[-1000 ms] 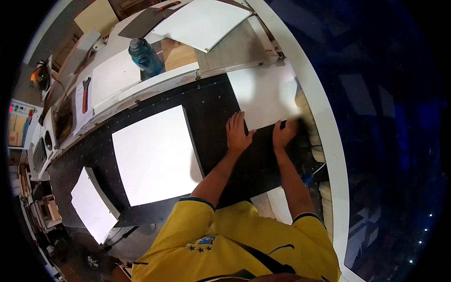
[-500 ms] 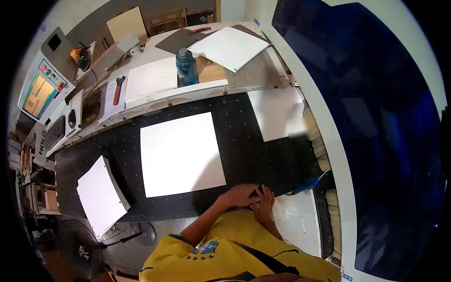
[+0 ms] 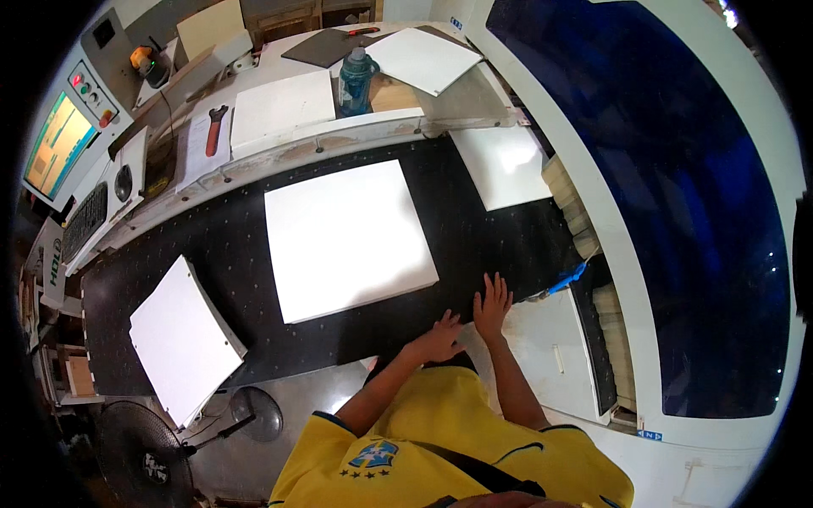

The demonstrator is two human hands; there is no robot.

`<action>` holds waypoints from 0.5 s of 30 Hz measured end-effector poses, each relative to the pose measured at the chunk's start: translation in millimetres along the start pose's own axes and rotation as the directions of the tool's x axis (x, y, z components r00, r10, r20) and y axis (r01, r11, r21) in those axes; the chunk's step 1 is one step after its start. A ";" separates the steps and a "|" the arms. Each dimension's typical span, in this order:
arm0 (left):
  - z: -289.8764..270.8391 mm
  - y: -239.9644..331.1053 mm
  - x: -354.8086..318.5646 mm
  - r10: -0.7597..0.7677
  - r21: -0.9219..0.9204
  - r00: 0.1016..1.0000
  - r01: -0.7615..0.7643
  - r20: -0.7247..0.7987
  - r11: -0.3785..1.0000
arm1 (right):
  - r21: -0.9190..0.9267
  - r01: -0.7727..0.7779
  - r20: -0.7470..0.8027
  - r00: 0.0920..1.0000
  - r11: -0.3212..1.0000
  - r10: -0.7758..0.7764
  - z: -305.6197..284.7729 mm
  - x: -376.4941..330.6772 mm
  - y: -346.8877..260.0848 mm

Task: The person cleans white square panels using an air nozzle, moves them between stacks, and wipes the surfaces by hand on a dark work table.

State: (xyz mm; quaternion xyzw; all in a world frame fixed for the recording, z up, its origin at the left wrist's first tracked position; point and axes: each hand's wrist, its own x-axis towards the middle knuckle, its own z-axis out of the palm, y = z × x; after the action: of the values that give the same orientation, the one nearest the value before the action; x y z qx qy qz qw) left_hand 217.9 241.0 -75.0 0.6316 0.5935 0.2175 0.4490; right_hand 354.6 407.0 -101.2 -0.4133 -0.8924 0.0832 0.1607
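My left hand [image 3: 438, 339] is at the front edge of a black table [image 3: 474, 245], fingers apart, holding nothing. To its right and a little farther forward, my right hand [image 3: 492, 307] reaches over the table edge with its fingers spread. Nothing is in it either; whether its palm touches the surface I cannot tell. Ahead of my left hand lies a large white panel [image 3: 347, 241], its thick edge showing along the near side. A smaller white panel [image 3: 501, 168] rests at the far right, by the machine's strip curtain.
A stack of white panels [image 3: 186, 343] overhangs the front edge at left, above a black fan [image 3: 146, 457]. Beyond the table, a ledge carries a blue bottle [image 3: 356, 83] and a red wrench [image 3: 216, 131]. Blue-windowed machinery [image 3: 644, 212] borders the right; a screen [image 3: 61, 151] stands at left.
My hands were together at the table's edge; now they are apart. The right has stretched forward with its fingers spread. The view has shifted slightly, while the panels appear to lie as before.
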 end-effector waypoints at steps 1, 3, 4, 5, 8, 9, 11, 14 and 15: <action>-0.3 -0.4 -2.8 0.000 0.014 1.000 0.001 -0.026 1.000 | -0.020 -0.029 -0.028 0.999 0.999 0.028 5.2 1.0 -6.7; 5.5 5.2 -3.0 0.000 0.038 0.997 0.003 -0.079 0.999 | -0.009 -0.020 -0.018 1.000 1.000 0.020 2.4 -1.0 -3.9; 9.4 2.7 -2.7 -0.025 0.096 0.995 0.034 -0.099 0.995 | 0.006 -0.015 -0.015 1.000 1.000 0.015 3.8 -1.2 -2.7; 14.5 5.4 2.0 -0.036 0.150 0.993 0.054 -0.117 0.987 | 0.014 0.011 -0.046 0.999 1.000 -0.011 4.1 -2.8 3.7; 24.8 18.9 9.8 -0.058 0.192 0.973 0.102 -0.224 0.976 | 0.483 -0.086 0.008 0.996 0.872 0.094 -7.6 8.2 31.9; 28.9 21.6 8.5 -0.077 0.177 0.960 0.128 -0.271 0.976 | 0.809 -0.248 0.192 0.968 0.533 0.159 -25.5 23.6 40.3; 29.9 6.6 -0.6 -0.172 0.137 0.942 0.219 -0.289 0.966 | 0.853 -0.513 0.518 0.854 -0.093 0.052 -76.5 20.6 23.8; 21.6 28.4 10.1 -0.195 0.133 0.955 0.228 -0.222 0.965 | 0.836 -0.518 0.547 0.815 -0.183 0.194 -65.5 -40.5 97.4; 16.5 34.3 11.7 -0.206 0.135 0.957 0.236 -0.206 0.962 | 0.816 -0.569 0.577 0.790 -0.105 0.205 -48.8 -72.8 124.5</action>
State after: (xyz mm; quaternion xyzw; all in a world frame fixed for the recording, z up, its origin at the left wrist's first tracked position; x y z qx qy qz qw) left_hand 252.5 250.6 -58.0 0.5710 0.7162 0.1774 0.3601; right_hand 504.6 432.4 -106.4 -0.4135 -0.4279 0.7658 0.2439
